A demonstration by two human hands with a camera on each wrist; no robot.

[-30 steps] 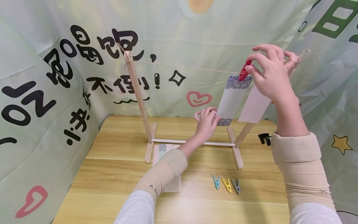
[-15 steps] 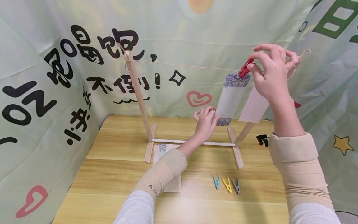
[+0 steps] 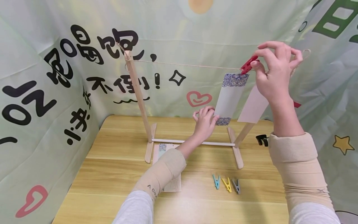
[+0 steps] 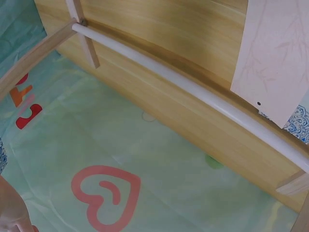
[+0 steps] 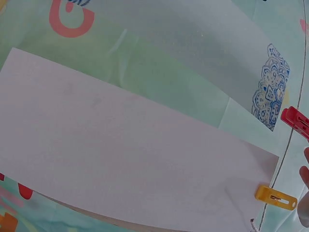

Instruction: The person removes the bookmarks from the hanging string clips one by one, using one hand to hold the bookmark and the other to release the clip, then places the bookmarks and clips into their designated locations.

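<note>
My right hand (image 3: 275, 73) is raised by the string and pinches a red clothespin (image 3: 247, 65) between thumb and forefinger. The clothespin's tip meets the string (image 3: 184, 64) and the top edge of a white card (image 3: 230, 98) with blue lace-patterned ends. Low on that card, my left hand (image 3: 205, 123) pinches its left edge. A plain pale pink card (image 3: 253, 107) hangs beside it to the right; in the right wrist view a yellow clothespin (image 5: 276, 197) clips it at the string. The left wrist view catches only part of the left hand (image 4: 12, 208).
The string runs between posts of a wooden stand (image 3: 138, 96) joined by a white rod (image 3: 218, 143). On the table (image 3: 117, 186) lie a blue clothespin (image 3: 216, 182), a yellow one (image 3: 227, 185), a grey one (image 3: 236, 186) and cards (image 3: 174, 183) partly under the left arm.
My right hand and the red clothespin have shifted slightly right and up, the clothespin now tilting flatter. The patterned card has moved a little left and up at its top; my left hand barely moved.
</note>
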